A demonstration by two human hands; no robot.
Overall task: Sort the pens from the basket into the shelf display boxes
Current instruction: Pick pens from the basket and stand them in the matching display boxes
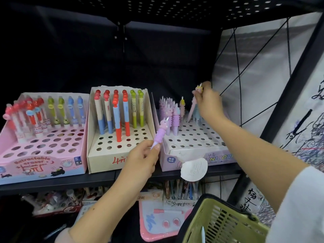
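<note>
- The left hand is pinching the lower end of a purple pen with a ribbed rubbery grip and a unicorn-shaped cap, holding it tilted just in front of the unicorn box.
- The right hand is gripping the top of a pink unicorn pen, whose tip is sitting down at the back row of that box, among other standing pens.
- The unicorn box is showing a flat cardboard top punched with round holes, most of them unfilled.
- The cream box in the middle is holding thick red, blue and green pens upright.
- The pink eraser box is standing at the far left.
- All three are sitting on a dark metal shelf.
- A green slatted plastic basket is hanging at the lower right, with one pale pen visible inside.
</note>
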